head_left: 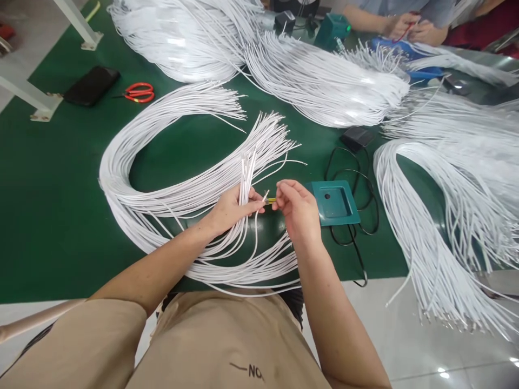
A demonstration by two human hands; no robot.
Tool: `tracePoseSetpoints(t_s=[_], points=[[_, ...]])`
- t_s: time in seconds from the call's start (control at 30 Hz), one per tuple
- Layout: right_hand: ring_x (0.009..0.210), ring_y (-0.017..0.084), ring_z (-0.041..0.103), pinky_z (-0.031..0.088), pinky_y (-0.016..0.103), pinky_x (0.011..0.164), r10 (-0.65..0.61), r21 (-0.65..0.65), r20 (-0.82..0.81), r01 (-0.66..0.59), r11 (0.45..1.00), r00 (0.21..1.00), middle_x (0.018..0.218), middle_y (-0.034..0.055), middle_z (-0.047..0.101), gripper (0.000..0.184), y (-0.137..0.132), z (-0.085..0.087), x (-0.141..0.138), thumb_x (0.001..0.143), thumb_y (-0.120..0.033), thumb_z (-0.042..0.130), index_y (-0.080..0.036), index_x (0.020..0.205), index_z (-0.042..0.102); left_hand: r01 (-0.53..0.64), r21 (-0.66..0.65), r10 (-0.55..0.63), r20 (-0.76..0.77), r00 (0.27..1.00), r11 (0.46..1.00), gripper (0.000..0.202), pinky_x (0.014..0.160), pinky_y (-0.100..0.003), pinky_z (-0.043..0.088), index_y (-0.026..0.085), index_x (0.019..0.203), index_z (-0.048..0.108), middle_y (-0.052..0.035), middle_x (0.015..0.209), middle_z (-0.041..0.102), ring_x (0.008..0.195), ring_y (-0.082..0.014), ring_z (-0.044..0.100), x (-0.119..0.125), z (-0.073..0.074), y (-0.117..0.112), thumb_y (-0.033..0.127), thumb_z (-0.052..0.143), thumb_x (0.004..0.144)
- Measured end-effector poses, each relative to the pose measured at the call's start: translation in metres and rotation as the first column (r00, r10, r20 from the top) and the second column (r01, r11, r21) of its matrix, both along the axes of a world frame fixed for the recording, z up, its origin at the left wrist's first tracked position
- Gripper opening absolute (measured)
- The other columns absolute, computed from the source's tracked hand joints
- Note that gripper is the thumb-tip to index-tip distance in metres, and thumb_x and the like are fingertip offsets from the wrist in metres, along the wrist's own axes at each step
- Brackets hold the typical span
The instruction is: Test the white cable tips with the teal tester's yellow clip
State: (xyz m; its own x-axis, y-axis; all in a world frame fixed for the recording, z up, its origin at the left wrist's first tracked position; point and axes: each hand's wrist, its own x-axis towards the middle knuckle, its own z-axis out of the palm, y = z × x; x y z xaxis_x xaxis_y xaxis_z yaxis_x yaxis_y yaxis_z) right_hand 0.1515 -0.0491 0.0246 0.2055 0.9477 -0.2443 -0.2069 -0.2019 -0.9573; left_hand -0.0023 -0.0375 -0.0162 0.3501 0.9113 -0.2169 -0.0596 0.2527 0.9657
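Observation:
My left hand [233,208] is closed around a small bunch of white cables [245,186], their ends pointing up past the thumb. One cable's tip is held apart from the rest, between thumb and forefinger. Just right of that tip, my right hand [300,210] pinches a thin yellow piece [271,200], which meets or nearly meets the cable end. Whether it is a wire or a small tool is too small to tell. The held cables come from a large looped bundle of white cables [170,194] lying under and behind my left forearm.
A teal device with a recessed tray [357,208] and a black cord [371,227] lies right of my right hand. More white cable bundles [324,81] lie behind and to the right. Red-handled scissors [140,92] and a black case [92,85] rest at left. A co-worker's hands [411,27] show beyond.

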Motion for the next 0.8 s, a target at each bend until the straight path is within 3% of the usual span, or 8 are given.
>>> tracePoseSetpoints(t_s=[0.07,0.17,0.27,0.43,0.53,0.63,0.73,0.8], points=[[0.049,0.007,0.043,0.043,0.023,0.048,0.007,-0.006,0.117,-0.007,1.000,0.993,0.061,-0.0044,0.051,0.022,-0.003,0.002,0.001,0.074,-0.040,0.065,-0.018,0.077,0.063,-0.006,0.012,0.006,-0.023,1.000,1.000,0.031,0.062,-0.026,0.045,0.017,0.084,0.052,-0.0043,0.087,0.068,0.074,-0.0169,0.067,0.000,-0.001,0.000,0.036,0.073,0.073],[0.052,0.010,0.050,0.042,0.023,0.048,0.112,-0.064,0.375,-0.095,0.993,0.920,0.061,-0.0029,0.057,0.024,-0.009,0.001,-0.001,0.069,-0.041,0.071,-0.018,0.075,0.064,0.008,0.065,-0.002,-0.092,0.996,0.998,0.028,0.066,-0.028,0.046,0.016,0.083,0.053,-0.0029,0.080,0.068,0.072,-0.0156,0.065,-0.001,0.001,-0.001,0.035,0.071,0.074],[0.052,0.010,0.052,0.043,0.023,0.050,0.124,-0.056,0.425,-0.111,0.992,0.897,0.059,-0.0024,0.060,0.022,-0.011,-0.006,-0.005,0.071,-0.038,0.069,-0.018,0.072,0.064,0.028,0.089,-0.017,-0.120,0.993,0.996,0.026,0.073,-0.030,0.048,0.016,0.082,0.052,-0.0028,0.083,0.068,0.076,-0.0160,0.065,-0.002,0.004,-0.001,0.034,0.070,0.074],[0.046,0.008,0.048,0.040,0.022,0.048,0.057,-0.020,0.279,-0.053,0.998,0.959,0.057,-0.0040,0.057,0.021,-0.011,-0.013,-0.010,0.073,-0.036,0.068,-0.016,0.072,0.067,0.034,0.100,-0.021,-0.126,0.992,0.994,0.026,0.069,-0.027,0.046,0.017,0.083,0.053,-0.0016,0.085,0.066,0.072,-0.0134,0.061,-0.003,0.006,-0.002,0.035,0.070,0.074],[0.045,0.006,0.041,0.038,0.021,0.047,0.046,-0.051,0.032,-0.044,0.998,0.998,0.053,-0.0061,0.048,0.018,-0.012,-0.012,-0.014,0.072,-0.033,0.069,-0.015,0.073,0.067,0.017,0.073,-0.009,-0.101,0.995,0.997,0.026,0.067,-0.026,0.045,0.017,0.082,0.052,0.0000,0.079,0.065,0.067,-0.0113,0.058,-0.003,0.006,-0.002,0.033,0.070,0.073],[0.044,0.004,0.031,0.034,0.020,0.044,0.013,-0.121,-0.225,-0.041,0.992,0.974,0.051,-0.0081,0.040,0.016,-0.014,-0.011,-0.019,0.067,-0.028,0.072,-0.015,0.067,0.064,-0.007,0.038,0.009,-0.068,0.998,0.999,0.026,0.067,-0.025,0.045,0.016,0.083,0.052,0.0002,0.078,0.066,0.068,-0.0116,0.060,-0.003,0.007,-0.002,0.030,0.071,0.072],[0.045,0.005,0.036,0.033,0.019,0.043,0.026,-0.144,-0.283,-0.069,0.987,0.959,0.050,-0.0077,0.040,0.015,-0.014,-0.009,-0.019,0.067,-0.025,0.071,-0.016,0.063,0.060,0.001,0.054,0.002,-0.062,0.998,0.999,0.025,0.065,-0.024,0.045,0.016,0.081,0.050,0.0007,0.077,0.065,0.066,-0.0105,0.060,-0.002,0.006,-0.002,0.027,0.071,0.072],[0.045,0.006,0.038,0.034,0.020,0.043,0.062,-0.127,-0.261,-0.098,0.987,0.963,0.050,-0.0079,0.041,0.013,-0.012,-0.006,-0.018,0.070,-0.028,0.069,-0.016,0.071,0.062,0.026,0.058,-0.025,-0.028,0.999,0.998,0.023,0.066,-0.024,0.046,0.016,0.081,0.049,0.0007,0.076,0.064,0.066,-0.0109,0.062,-0.002,0.006,-0.002,0.026,0.069,0.075]])
